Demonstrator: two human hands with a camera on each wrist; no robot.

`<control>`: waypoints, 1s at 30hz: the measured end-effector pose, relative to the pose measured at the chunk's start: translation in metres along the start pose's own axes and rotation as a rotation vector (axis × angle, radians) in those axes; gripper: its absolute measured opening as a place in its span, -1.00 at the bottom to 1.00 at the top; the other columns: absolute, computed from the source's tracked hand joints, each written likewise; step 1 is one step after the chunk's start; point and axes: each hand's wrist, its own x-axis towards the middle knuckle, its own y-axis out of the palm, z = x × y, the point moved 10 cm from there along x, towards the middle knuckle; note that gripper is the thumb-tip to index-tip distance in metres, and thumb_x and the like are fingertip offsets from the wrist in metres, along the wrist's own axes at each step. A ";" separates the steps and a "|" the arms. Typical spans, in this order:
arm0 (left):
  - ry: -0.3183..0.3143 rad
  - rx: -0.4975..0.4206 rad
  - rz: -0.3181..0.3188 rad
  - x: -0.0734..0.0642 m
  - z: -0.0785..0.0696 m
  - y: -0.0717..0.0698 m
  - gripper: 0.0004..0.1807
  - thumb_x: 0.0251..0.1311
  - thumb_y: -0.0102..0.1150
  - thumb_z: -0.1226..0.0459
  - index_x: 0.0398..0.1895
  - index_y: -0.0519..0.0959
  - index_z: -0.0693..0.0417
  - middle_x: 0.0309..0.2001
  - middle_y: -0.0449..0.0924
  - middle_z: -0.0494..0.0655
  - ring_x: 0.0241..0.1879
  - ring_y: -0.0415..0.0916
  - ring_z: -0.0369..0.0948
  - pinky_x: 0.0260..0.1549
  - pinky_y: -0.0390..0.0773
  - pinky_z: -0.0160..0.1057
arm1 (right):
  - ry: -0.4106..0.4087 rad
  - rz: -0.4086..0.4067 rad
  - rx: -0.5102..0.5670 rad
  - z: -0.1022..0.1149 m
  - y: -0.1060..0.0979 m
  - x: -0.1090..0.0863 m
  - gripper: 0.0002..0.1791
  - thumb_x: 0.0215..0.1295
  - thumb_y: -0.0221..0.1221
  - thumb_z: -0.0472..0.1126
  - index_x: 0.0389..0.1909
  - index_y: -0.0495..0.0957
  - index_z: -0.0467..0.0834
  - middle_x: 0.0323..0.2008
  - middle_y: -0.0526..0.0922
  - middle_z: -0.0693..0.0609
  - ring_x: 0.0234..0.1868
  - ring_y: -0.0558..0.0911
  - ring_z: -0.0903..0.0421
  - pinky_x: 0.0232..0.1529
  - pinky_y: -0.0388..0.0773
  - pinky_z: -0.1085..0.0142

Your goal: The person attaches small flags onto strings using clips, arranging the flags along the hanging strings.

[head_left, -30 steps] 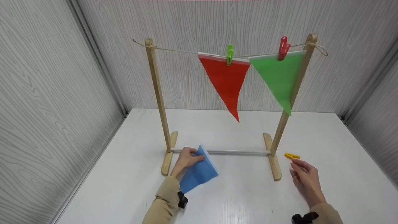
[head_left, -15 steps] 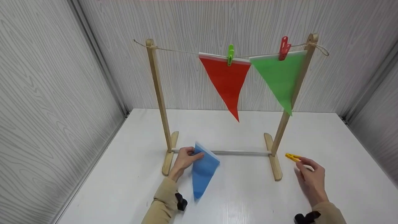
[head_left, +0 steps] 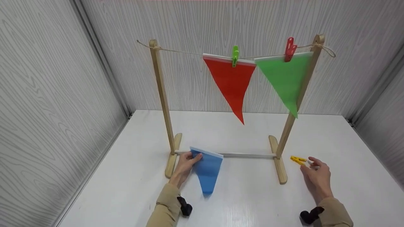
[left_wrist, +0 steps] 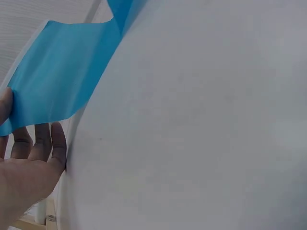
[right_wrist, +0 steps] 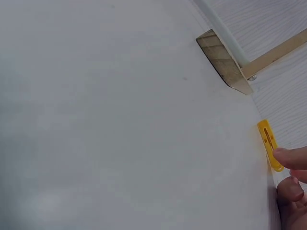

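A blue triangular pennant [head_left: 208, 170] with a white top edge hangs from my left hand [head_left: 184, 165], which pinches its upper left corner between thumb and fingers. Its lower tip bends on the white table. In the left wrist view the thumb lies over the pennant [left_wrist: 62, 72]. A yellow clothespin [head_left: 298, 160] lies on the table beyond the stand's right foot, its two handle ends spread toward my right hand [head_left: 318, 176]. That hand's thumb and index finger are parted around those ends. In the right wrist view a fingertip overlaps the clothespin [right_wrist: 268, 139].
A wooden stand with left post [head_left: 162, 97] and right post [head_left: 285, 134] holds a string [head_left: 183, 51]. A green clothespin [head_left: 235, 56] fixes a red pennant [head_left: 232, 85] to it; a red clothespin [head_left: 289, 50] fixes a green pennant [head_left: 284, 75]. A white rod [head_left: 249, 155] joins the feet.
The left hand has turned the blue pennant so its white edge faces up and its tip points down. At the right hand, the clothespin has tilted slightly and the fingers have parted.
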 end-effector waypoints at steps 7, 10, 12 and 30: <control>-0.014 -0.090 -0.002 0.001 0.006 0.003 -0.64 0.29 0.33 0.14 -0.07 0.66 0.28 -0.10 0.67 -0.09 0.05 0.51 -0.23 0.42 0.32 0.02 | 0.007 0.051 -0.014 -0.001 0.002 0.003 -0.32 0.42 0.12 -0.22 0.48 0.19 -0.34 0.20 0.32 -0.35 0.11 0.32 -0.17 0.20 0.37 0.04; -0.026 -0.106 -0.003 0.001 0.010 0.004 -0.64 0.26 0.36 0.14 -0.08 0.68 0.27 -0.16 0.69 -0.14 0.02 0.53 -0.24 0.43 0.30 0.03 | -0.018 0.059 -0.047 0.001 0.002 0.003 -0.33 0.40 0.13 -0.23 0.46 0.20 -0.37 0.10 0.36 -0.32 0.05 0.33 -0.12 0.06 0.37 0.16; -0.031 -0.123 0.001 0.002 0.011 0.004 -0.63 0.25 0.38 0.15 -0.06 0.67 0.28 -0.15 0.69 -0.14 0.05 0.53 -0.23 0.46 0.27 0.05 | -0.032 0.060 -0.063 0.003 0.001 0.003 -0.33 0.39 0.14 -0.23 0.45 0.21 -0.37 0.08 0.38 -0.31 0.04 0.35 -0.12 0.01 0.36 0.19; -0.046 -0.230 -0.041 0.001 0.015 0.002 -0.72 0.30 0.33 0.16 -0.14 0.69 0.23 -0.29 0.66 -0.24 -0.11 0.51 -0.31 0.27 0.39 -0.21 | 0.005 0.093 -0.019 0.000 0.004 0.002 -0.31 0.44 0.11 -0.19 0.48 0.16 -0.37 0.18 0.34 -0.33 0.11 0.31 -0.15 0.12 0.33 0.10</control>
